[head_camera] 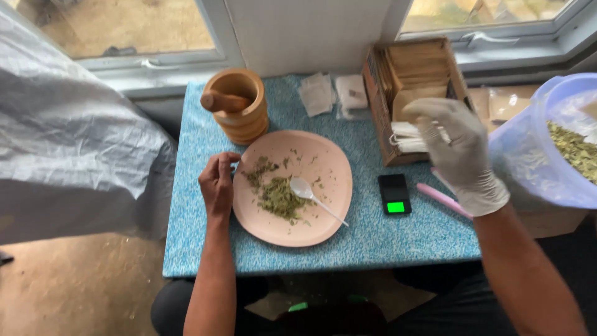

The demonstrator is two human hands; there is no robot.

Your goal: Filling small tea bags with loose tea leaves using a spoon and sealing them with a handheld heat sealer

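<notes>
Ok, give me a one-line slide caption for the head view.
Bare left hand rests at the pink plate of dried leaves while the gloved right hand reaches into the wooden box.

The round plastic plate point(323, 163) is pale pink, the dried crushed leaves point(278, 194) are green, the speckled table top point(373, 242) is blue-and-white, and the thin rubber glove point(463, 152) is white.

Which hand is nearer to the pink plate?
Left. The bare left hand touches the pink plate at its left rim; the gloved right hand is away to its right.
</notes>
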